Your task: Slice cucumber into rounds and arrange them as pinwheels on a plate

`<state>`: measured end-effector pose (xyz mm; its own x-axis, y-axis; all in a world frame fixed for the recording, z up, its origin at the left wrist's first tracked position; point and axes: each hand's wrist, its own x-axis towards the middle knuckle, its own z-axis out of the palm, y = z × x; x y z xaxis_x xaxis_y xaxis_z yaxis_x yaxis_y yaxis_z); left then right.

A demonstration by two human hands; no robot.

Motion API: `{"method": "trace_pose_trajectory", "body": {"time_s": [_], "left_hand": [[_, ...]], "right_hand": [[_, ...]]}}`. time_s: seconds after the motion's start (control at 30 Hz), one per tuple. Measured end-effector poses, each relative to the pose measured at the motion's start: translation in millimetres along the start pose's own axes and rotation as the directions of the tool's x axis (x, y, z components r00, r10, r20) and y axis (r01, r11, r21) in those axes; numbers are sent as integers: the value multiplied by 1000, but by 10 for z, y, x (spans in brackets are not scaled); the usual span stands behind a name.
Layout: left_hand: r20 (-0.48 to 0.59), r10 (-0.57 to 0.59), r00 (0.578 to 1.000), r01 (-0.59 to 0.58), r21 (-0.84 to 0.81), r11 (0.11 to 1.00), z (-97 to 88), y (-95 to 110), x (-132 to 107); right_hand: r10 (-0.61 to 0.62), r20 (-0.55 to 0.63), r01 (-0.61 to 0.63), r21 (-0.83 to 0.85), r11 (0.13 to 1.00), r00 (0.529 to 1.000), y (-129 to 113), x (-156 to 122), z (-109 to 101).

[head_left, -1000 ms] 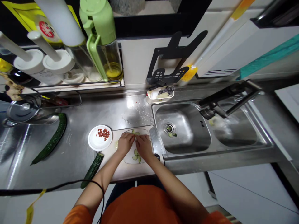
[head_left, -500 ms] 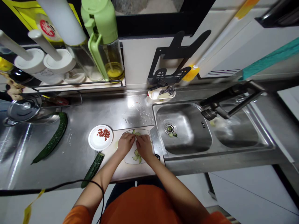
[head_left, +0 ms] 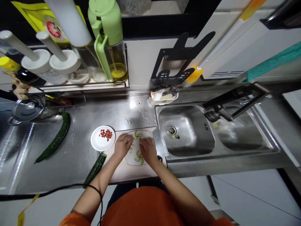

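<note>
A white square plate [head_left: 129, 159] lies on the cutting board [head_left: 118, 177] in front of me. Thin cucumber slices [head_left: 139, 157] are fanned out near its front, and more slices [head_left: 137, 135] lie toward its far edge. Over the plate's left side my left hand [head_left: 122, 146] is open, fingers reaching toward the far slices. My right hand [head_left: 148, 150], also open, hovers over or rests on the right side; contact cannot be made out. A cleaver [head_left: 159, 142] lies right of the plate. Left of the board is a cut cucumber [head_left: 95, 169].
A round white plate [head_left: 96, 144] holds red berries. A whole cucumber [head_left: 56, 138] lies farther left by a lidded pot [head_left: 28, 108]. The double sink [head_left: 188, 125] with a black faucet [head_left: 223, 100] is to the right. A green-topped oil bottle [head_left: 110, 44] stands on the rack behind.
My hands were together at the far slices, fingertips meeting; now they have drawn apart, left hand leftward and right hand slightly rightward. More of the slices shows between them. The view has shifted slightly.
</note>
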<state>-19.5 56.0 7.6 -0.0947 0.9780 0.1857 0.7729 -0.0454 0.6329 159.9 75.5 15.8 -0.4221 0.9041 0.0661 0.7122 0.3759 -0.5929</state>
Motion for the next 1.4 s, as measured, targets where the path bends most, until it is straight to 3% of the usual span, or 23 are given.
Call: {"method": "trace_pose_trajectory", "body": {"time_s": [0.13,0.2,0.3,0.43,0.8,0.93,1.03,1.2,1.4], "left_hand": [[-106,-91,990,94,22,995,-277,-157,-180],[-129,-186,974,194,56,979,-418,-277,-296],[-198,-362,911,391,129,911,-605,-478,-453],[-161,-494,855,518,191,834,-752,-697,-553],[-68,-367,928,367,341,865,-691,-741,-506],[-68,-349,935,348,372,860,-681,-760,-499],[-54,-379,924,375,322,869,-707,-765,-458],[25,-489,872,471,226,853,-790,-735,-381],[37,-558,829,546,161,822,-841,-680,-384]], "right_hand": [[-23,9,22,14,1000,1000,-55,-95,-19],[-38,19,38,24,999,999,-88,-140,-14],[-60,36,58,33,998,998,-131,-189,17],[-98,55,96,23,995,994,-179,-215,79],[-125,54,123,46,991,991,-236,-238,139],[-126,52,124,45,991,991,-229,-251,131],[-129,48,127,36,991,991,-231,-253,131],[-129,55,127,34,991,990,-240,-249,136],[-134,54,131,48,990,990,-235,-242,139]]}}
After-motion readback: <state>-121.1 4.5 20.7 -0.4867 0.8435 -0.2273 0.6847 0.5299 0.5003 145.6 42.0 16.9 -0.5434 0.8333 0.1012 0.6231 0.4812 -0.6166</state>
